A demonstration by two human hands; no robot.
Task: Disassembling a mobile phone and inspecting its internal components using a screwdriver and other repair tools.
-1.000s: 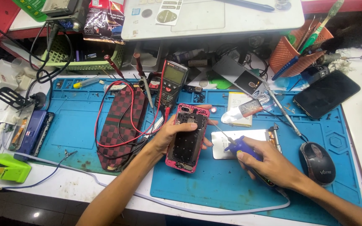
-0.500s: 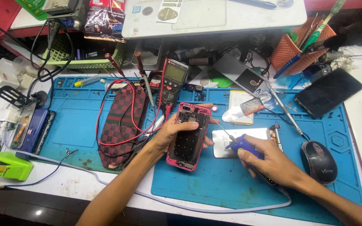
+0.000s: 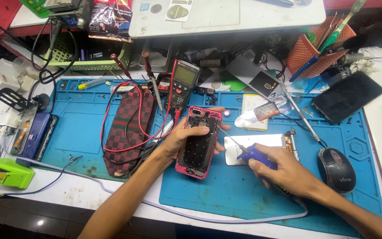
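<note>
two phones (image 3: 198, 141) (image 3: 347, 96), one mouse (image 3: 336, 170), one multimeter (image 3: 181, 85)

White workbench (image 3: 80, 194), blue silicone repair mats (image 3: 226, 194) covering most of it. On mats: checkered pouch (image 3: 127, 128) left of centre, multimeter (image 3: 181, 84) far centre with red and black leads (image 3: 111, 115) looped over pouch, pink opened phone (image 3: 198, 141) at centre, white panel (image 3: 261, 148) just right of it, black mouse (image 3: 338, 170) near right, dark phone (image 3: 347, 96) far right. Green device (image 3: 5, 172) near left, off mat. Orange tool basket (image 3: 317, 44) far right.
</note>
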